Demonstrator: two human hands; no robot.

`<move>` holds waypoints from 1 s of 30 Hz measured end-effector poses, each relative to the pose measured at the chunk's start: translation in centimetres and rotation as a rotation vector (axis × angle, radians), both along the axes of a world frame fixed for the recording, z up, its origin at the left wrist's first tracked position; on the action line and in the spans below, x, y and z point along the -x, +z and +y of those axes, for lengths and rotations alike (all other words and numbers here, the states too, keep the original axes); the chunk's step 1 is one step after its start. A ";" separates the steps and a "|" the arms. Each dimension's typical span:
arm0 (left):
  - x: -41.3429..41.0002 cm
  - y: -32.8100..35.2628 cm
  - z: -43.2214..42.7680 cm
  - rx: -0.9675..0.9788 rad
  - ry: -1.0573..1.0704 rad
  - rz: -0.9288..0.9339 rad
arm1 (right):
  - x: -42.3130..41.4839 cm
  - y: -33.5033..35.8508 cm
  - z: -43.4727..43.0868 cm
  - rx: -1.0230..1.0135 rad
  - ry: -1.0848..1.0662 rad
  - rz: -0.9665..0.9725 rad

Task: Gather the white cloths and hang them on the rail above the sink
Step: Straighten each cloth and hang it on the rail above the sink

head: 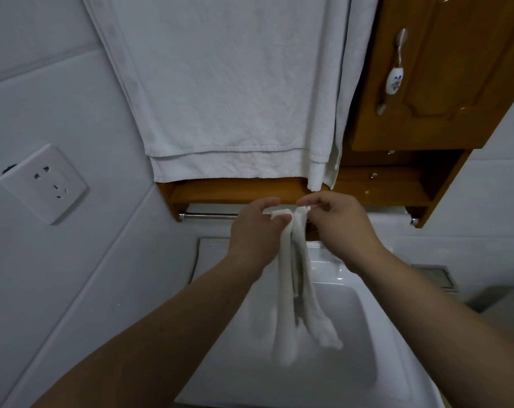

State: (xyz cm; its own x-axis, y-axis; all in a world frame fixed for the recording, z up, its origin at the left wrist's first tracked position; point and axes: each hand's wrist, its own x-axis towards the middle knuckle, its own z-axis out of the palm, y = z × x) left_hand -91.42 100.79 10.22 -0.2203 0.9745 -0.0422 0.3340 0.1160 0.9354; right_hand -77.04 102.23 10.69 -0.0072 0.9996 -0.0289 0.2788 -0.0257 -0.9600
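Over the sink (323, 363) we pinch the bunched white cloth (294, 278) at its top, left hand (254, 234) and right hand (342, 228) close together, just before the chrome rail (208, 215). Unless we spread it, it could slide off into the basin; larger towels (220, 83) hang beyond.

We see a white cloth (294, 290), bunched into long limp strands, pinched at its top by our left hand (255, 231) and right hand (338, 222) at the metal rail (208, 215). Its tails dangle over the white sink (353, 348). Larger white towels (220, 83) hang flat higher up.
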 end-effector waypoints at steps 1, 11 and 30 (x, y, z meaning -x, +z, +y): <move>0.1 0.1 0.0 -0.007 -0.003 0.035 | -0.3 0.2 0.0 0.041 0.036 0.061; -0.1 0.1 -0.2 -0.008 -0.091 0.124 | -2.1 0.8 0.2 -0.040 0.300 -0.186; 0.7 0.9 0.8 -0.025 -0.165 0.003 | -1.8 2.7 2.0 -0.313 0.508 -0.330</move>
State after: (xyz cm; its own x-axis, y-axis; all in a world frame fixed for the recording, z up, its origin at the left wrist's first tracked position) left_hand -92.10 101.55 11.13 -0.0573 0.9982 -0.0175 0.3496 0.0365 0.9362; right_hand -75.20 104.21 13.41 -0.5182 0.8362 0.1795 0.4622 0.4504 -0.7639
